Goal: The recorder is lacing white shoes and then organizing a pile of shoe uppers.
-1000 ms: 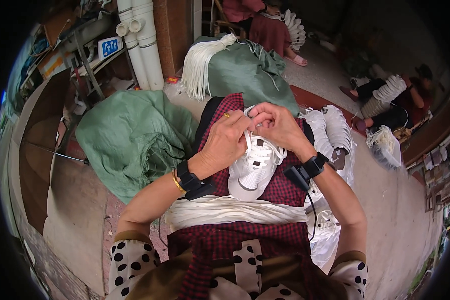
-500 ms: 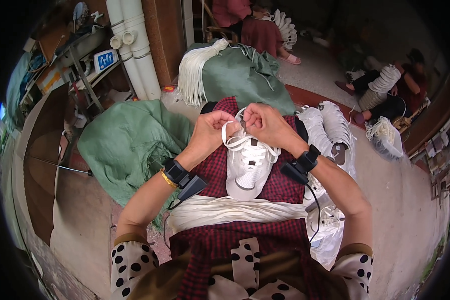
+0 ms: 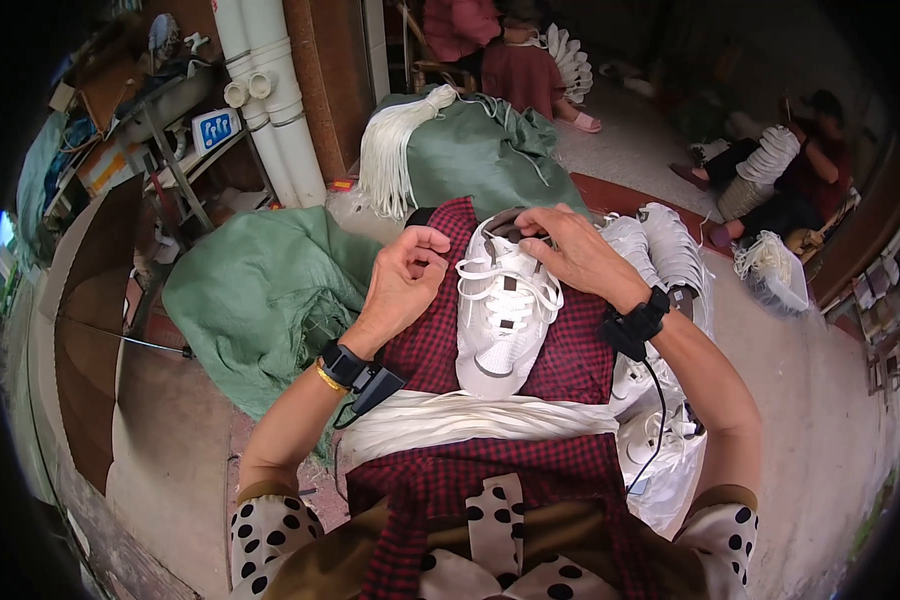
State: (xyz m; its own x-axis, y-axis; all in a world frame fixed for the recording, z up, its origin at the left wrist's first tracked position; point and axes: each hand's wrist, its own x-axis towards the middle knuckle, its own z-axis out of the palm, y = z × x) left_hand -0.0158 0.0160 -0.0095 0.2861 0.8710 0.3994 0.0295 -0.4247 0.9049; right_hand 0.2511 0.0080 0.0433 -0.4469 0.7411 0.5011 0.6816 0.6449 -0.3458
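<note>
The two hands are apart: the left hand (image 3: pixel 402 280) hovers just beside a white shoe (image 3: pixel 500 345), its fingers curled and loosely parted, while the right hand (image 3: pixel 578 258) touches the shoe's collar; whether it grips cannot be told. The shoe lies toe toward the person on a red-and-black checked cloth (image 3: pixel 573 370) over the lap, a thick bundle of white laces (image 3: pixel 480 417) stretched across just below the toe. To the left slumps a green sack (image 3: pixel 260 300), near a brown umbrella (image 3: pixel 90 360); beyond the cloth sits a second green sack (image 3: pixel 490 155) with a hank of white cord (image 3: pixel 392 155) draped over it. Rows of white shoes (image 3: pixel 662 255) stand at the right on a pale concrete floor (image 3: pixel 770 430). Farther back are white pipes (image 3: pixel 270 110), a cluttered rack (image 3: pixel 192 165) and two seated people, one in a pink top (image 3: pixel 460 28), one in shadow.
</note>
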